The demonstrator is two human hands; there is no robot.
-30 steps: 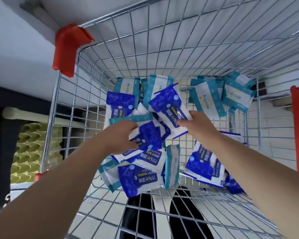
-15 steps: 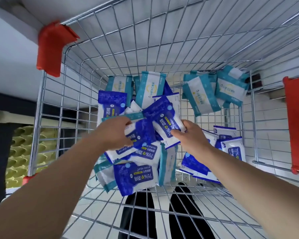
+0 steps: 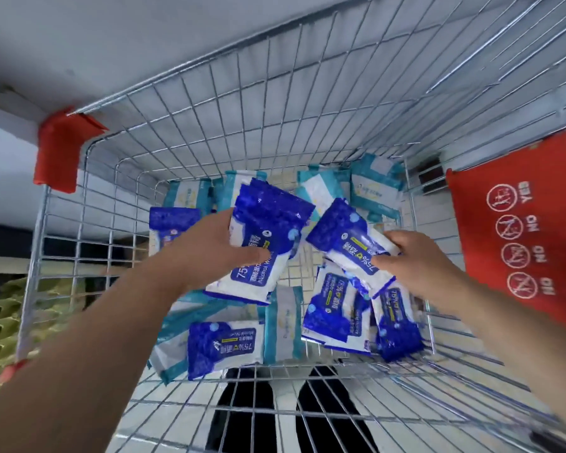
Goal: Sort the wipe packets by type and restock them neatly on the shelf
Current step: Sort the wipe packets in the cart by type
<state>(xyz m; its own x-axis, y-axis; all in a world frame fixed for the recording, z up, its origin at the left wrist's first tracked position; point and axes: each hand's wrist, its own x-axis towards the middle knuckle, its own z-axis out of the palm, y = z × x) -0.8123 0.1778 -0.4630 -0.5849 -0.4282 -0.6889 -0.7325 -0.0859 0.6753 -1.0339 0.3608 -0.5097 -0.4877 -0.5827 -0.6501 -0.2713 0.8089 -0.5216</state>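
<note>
L hand (image 3: 209,253) grips 2 blue pkts (image 3: 268,230), R hand (image 3: 415,259) 1 pkt (image 3: 347,237).

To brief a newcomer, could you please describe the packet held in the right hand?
Start at the wire cart. Over its pile of packets, the right hand pinches one dark blue packet, tilted. Unlike the bundle in the left hand, it is single.

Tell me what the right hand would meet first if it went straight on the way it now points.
Probably the stack of blue packets gripped by the left hand: the right hand, holding one blue packet, points up-left toward it. Depth is unclear.
</note>
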